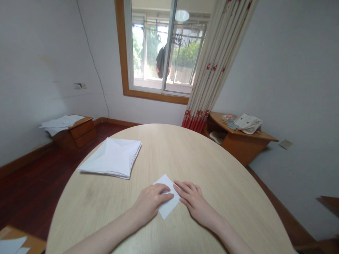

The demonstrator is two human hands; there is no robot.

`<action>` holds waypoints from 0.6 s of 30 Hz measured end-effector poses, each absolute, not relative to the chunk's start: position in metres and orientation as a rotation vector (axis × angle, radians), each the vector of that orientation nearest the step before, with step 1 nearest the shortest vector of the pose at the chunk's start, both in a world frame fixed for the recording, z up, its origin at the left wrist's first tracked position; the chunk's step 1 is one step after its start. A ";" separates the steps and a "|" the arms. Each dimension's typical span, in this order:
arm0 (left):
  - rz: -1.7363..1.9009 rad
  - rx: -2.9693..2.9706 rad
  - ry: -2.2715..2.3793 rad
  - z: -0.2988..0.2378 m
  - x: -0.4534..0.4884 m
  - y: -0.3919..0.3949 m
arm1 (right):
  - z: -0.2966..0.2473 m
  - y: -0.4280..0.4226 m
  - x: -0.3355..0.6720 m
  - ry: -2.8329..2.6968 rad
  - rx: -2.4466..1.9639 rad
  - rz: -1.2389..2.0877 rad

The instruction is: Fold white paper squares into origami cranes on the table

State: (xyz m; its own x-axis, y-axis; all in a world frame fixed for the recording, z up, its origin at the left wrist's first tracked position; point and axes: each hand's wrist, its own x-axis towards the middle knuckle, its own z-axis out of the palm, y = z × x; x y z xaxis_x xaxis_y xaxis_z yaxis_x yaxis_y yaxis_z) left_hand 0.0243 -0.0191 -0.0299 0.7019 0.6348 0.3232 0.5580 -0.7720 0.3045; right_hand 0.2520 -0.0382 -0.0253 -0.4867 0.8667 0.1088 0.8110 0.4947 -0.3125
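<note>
A small folded white paper (165, 209) lies on the round light-wood table (212, 169), close to me. My left hand (150, 201) rests on its left part, fingers curled and pressing down onto the sheet. My right hand (191, 198) lies flat at the paper's right edge, fingers stretched out toward the left and touching the fold. Neither hand lifts the paper; much of it is hidden under the fingers.
A stack of white sheets (112, 157) lies on the table's left. A low wooden cabinet (76, 132) with papers stands by the left wall, a corner shelf (238, 135) with cloth by the curtain (212, 70). Behind is a window (164, 49).
</note>
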 end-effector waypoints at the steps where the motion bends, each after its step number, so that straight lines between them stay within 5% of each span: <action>1: 0.590 2.770 0.956 -0.030 0.025 -0.020 | -0.025 -0.039 0.252 -2.492 -1.430 0.322; 10: 0.410 2.898 1.003 -0.022 0.030 -0.029 | -0.020 -0.042 0.250 -2.503 -1.425 0.319; 18: 0.634 2.813 1.112 -0.021 0.030 -0.032 | -0.010 -0.047 0.249 -2.512 -1.392 0.344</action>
State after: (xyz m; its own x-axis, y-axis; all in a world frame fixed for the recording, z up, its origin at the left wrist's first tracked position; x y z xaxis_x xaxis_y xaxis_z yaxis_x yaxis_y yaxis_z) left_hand 0.0300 -0.0324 -0.0207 0.6574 0.6650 0.3545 0.6439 -0.7400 0.1942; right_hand 0.2486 -0.0470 -0.0104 -0.5130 0.8523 0.1018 0.7937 0.5161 -0.3220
